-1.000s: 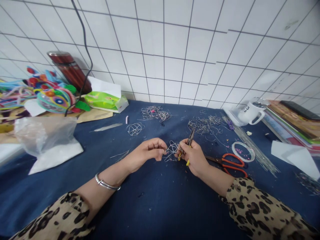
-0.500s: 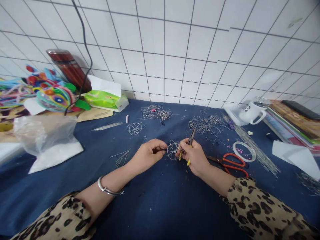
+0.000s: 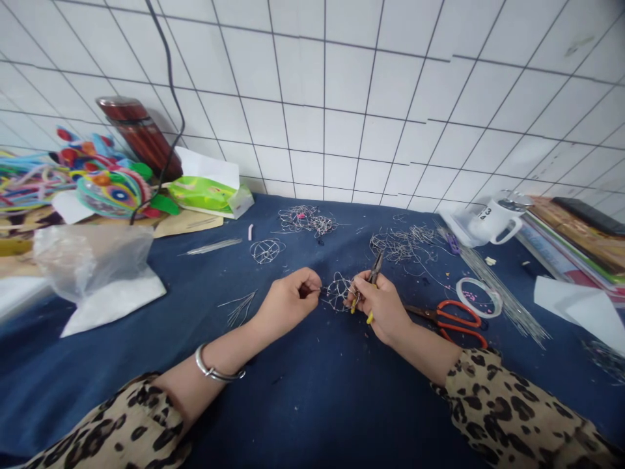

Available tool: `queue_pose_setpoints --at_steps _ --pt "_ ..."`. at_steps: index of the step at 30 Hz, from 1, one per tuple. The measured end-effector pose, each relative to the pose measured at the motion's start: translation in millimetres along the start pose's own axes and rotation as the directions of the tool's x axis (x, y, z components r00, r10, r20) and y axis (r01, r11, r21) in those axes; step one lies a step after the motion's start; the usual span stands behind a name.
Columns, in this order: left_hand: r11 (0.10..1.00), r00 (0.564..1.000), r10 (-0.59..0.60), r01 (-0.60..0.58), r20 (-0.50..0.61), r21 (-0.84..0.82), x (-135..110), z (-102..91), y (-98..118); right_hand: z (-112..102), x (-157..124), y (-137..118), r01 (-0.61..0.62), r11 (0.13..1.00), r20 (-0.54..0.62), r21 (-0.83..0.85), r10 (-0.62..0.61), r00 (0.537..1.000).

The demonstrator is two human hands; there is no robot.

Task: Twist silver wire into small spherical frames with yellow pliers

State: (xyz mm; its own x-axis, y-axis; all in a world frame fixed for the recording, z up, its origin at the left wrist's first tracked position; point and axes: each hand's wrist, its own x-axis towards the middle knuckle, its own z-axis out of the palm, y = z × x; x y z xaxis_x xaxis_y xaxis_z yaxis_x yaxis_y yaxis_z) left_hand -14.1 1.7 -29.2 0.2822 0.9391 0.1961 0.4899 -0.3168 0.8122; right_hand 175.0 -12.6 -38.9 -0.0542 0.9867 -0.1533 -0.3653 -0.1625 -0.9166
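Observation:
A small openwork ball of bent silver wire (image 3: 336,291) is between my hands, just above the blue cloth. My right hand (image 3: 383,306) is closed around needle-nose pliers (image 3: 375,266) with yellow handles, jaws pointing up and away. Its thumb and fingertips also pinch the ball's right side. My left hand (image 3: 291,301) is closed in a pinch at the ball's left, on what looks like a thin wire end; the fingertips mostly hide it. A second wire ball (image 3: 267,251) rests farther back on the left.
Wire tangles (image 3: 307,221) and a heap of wire pieces (image 3: 403,242) lie behind my hands. Orange-handled scissors (image 3: 459,314), a ring-shaped dish with pink beads (image 3: 478,298) and long wires (image 3: 508,299) are on the right. A plastic bag (image 3: 97,273) and cut wires (image 3: 240,307) lie left.
My left hand has drawn slightly left, away from the wire ball, its fingers curled tighter. My right hand keeps its hold on the pliers and ball. The whole view has shifted a little.

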Motion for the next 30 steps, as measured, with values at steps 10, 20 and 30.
queue_pose_setpoints --at_steps 10,20,30 --pt "0.996 0.998 0.055 -0.053 -0.018 0.068 0.9 -1.8 2.1 0.4 0.3 0.9 0.003 1.000 -0.001 -0.008 -0.003 1.000" --pt "1.000 0.995 0.000 0.000 0.101 0.002 2.3 -4.4 0.5 0.4 0.2 -0.6 0.000 1.000 0.003 -0.012 0.000 1.000" --pt "0.828 0.940 -0.071 0.242 0.334 -0.505 8.1 -14.0 -0.7 2.2 0.0 -1.3 -0.008 1.000 -0.019 -0.018 0.008 1.000"
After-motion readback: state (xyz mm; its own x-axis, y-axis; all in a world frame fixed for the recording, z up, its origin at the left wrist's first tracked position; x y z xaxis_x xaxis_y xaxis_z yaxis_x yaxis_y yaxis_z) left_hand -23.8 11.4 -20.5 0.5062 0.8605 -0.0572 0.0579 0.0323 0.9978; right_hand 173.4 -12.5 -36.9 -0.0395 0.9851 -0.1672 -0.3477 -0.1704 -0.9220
